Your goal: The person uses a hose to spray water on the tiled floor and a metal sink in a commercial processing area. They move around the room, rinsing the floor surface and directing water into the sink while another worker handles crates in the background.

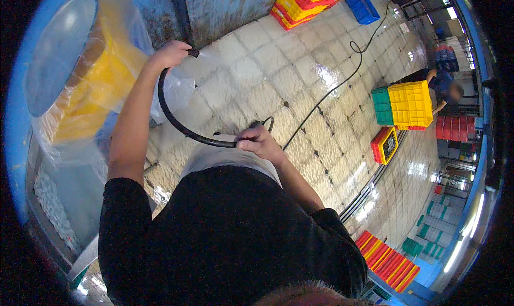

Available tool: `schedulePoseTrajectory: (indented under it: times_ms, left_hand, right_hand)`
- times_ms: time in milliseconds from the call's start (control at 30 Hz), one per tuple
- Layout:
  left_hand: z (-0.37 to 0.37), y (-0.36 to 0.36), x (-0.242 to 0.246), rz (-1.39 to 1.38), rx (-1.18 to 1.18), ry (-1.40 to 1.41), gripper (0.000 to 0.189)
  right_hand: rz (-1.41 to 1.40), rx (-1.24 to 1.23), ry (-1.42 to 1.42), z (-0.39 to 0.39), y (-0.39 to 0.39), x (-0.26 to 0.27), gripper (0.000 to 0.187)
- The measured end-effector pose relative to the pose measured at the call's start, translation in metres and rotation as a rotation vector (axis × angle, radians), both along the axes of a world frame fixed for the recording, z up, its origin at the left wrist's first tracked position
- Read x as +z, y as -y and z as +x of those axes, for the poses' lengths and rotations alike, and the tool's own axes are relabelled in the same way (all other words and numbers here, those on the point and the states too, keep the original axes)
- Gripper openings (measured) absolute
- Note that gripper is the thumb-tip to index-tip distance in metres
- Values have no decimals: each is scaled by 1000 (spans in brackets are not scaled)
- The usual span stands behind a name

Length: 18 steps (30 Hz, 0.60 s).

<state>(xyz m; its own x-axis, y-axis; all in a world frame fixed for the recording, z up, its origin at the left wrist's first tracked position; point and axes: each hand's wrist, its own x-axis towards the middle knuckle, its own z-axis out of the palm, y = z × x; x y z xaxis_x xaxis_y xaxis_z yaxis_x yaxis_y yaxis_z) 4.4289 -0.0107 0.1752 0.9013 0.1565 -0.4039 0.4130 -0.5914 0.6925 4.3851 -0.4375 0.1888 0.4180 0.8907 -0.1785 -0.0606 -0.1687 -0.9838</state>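
Note:
My left hand (169, 57) grips the front end of a black hose (170, 113), close to its dark nozzle (194, 53). A fine spray of water (209, 59) leaves the nozzle towards the wet floor beside the blue wall. From there the hose bends down in a curve to my right hand (259, 142), which is closed around it in front of my waist. Beyond that hand a thinner black loop (270, 123) shows. To the left of my left forearm, clear plastic sheeting (116, 65) hangs over something yellow.
Wet floor tiles (257, 85) stretch ahead. A long dark hose (333, 89) trails across them. Red and yellow crates (301, 4) stand by the stained blue wall (229, 8), near a blue crate (362, 7). At right, a person (447, 87) reaches to stacked yellow crates (409, 105).

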Motion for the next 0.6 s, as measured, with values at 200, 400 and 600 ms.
schedulePoseTrajectory:
  times_ms: [200, 400, 600]
  left_hand:
    - [-1, 21, 23, 31, 311, 57, 46]
    - [5, 39, 38, 134, 286, 188, 42]
    - [10, 54, 29, 225, 115, 443, 43]
  right_hand:
    - [-18, -5, 7, -2, 11, -11, 30]
    - [-40, -68, -90, 4, 28, -13, 29]
    - [-38, -83, -159, -5, 33, -13, 27]
